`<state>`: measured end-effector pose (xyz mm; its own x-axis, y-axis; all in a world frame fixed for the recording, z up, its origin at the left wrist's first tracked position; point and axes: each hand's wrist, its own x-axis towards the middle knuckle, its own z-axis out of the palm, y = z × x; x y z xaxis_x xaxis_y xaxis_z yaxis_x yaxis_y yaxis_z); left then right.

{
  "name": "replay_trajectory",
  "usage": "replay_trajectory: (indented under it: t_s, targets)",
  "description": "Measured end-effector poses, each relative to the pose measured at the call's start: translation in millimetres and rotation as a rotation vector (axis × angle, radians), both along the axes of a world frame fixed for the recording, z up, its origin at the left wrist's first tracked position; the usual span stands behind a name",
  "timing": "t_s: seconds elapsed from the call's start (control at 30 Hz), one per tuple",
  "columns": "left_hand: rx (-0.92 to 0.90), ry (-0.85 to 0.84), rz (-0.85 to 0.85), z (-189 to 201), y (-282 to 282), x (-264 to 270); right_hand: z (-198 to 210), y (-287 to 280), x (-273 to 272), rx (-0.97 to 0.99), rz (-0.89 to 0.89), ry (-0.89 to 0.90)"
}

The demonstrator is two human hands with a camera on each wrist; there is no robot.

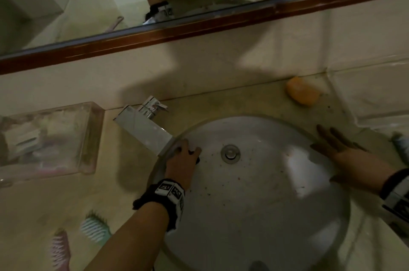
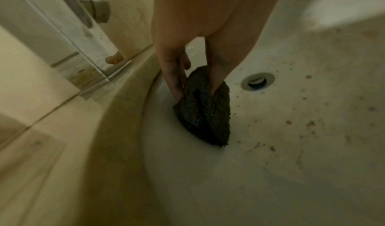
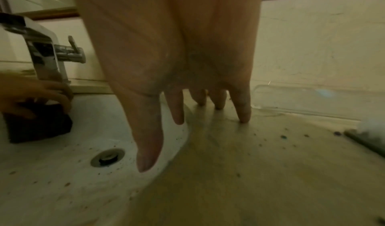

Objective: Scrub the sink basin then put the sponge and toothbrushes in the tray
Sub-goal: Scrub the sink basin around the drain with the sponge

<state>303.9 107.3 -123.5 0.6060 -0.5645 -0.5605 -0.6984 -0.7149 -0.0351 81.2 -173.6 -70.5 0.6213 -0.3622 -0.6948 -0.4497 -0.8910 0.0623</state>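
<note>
My left hand pinches a dark scrub sponge against the far-left wall of the white sink basin, just below the tap. The basin is speckled with dark grit around the drain. Flat on the basin's right rim lies my right hand, fingers straight and spread, holding nothing. A green toothbrush and a pink toothbrush lie on the counter at the near left. A clear tray stands at the far left with blurred shapes inside.
A chrome tap overhangs the basin's left edge, right above my left hand. An orange soap bar lies by the back wall. A second clear tray and a blurred object sit right of my right hand. A mirror runs above.
</note>
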Motion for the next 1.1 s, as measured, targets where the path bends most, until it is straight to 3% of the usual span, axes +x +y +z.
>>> replay_trajectory:
  t_s: [0.1, 0.3, 0.57, 0.8, 0.87, 1.0, 1.1]
  targets:
    - [0.137, 0.0, -0.109, -11.6, -0.5, -0.1, -4.3, 0.2, -4.1, -0.001, 0.02, 0.002]
    - [0.233, 0.069, 0.008, -31.1, 7.1, 1.2, -11.7, 4.8, -8.7, -0.057, 0.061, 0.034]
    - [0.304, 0.206, 0.019, -15.1, 7.9, -21.5, -1.0, 6.7, -5.2, -0.038, 0.076, 0.088]
    - [0.393, 0.372, -0.114, 1.0, -2.1, -49.1, -1.6, 10.1, -5.3, -0.053, 0.08, 0.072]
    - [0.344, 0.304, -0.124, 4.3, -8.6, -37.0, -2.9, 9.3, -6.4, -0.058, 0.082, 0.061]
    - [0.14, -0.027, -0.093, 4.8, -14.8, -4.2, -5.7, 8.3, -7.4, -0.062, 0.087, 0.059]
    - [0.202, -0.057, -0.149, -8.5, -9.1, -1.2, -7.7, 8.3, -8.2, -0.072, 0.101, 0.053]
